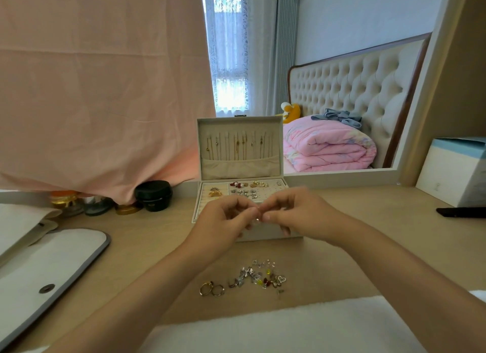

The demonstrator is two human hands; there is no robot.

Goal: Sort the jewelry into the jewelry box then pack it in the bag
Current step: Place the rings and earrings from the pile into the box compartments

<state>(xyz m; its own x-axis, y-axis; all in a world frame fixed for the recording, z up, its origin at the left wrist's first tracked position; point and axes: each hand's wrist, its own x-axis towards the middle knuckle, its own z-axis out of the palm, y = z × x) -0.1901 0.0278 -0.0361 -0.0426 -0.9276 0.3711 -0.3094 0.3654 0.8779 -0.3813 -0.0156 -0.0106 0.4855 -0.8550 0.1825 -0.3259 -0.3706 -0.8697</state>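
Just above centre of the frame, the left hand (226,218) and the right hand (297,216) meet fingertip to fingertip. Both pinch a tiny silvery piece of jewellery (257,219) that is too small and blurred to identify. They hold it over the front edge of the open cream fabric-lined jewelry box (239,168), whose raised lid carries hanging gold chains and whose tray already holds some sorted pieces. The main risk is the piece slipping as it passes from one hand to the other. It could bounce off the pale wooden table (147,237) or drop into the wrong compartment, and something that small would be hard to find again. If it is an earring with a separate back, pulling the two apart could send one half flying. The loose heap of small silver, red and yellow trinkets (260,275) and the two gold rings (211,289) lie lower centre, right under the forearms. A lowered wrist or sleeve could scatter them toward the near table edge. The flat white fabric bag with grey trim (52,258) lies at lower left, well apart, and packing has not begun.
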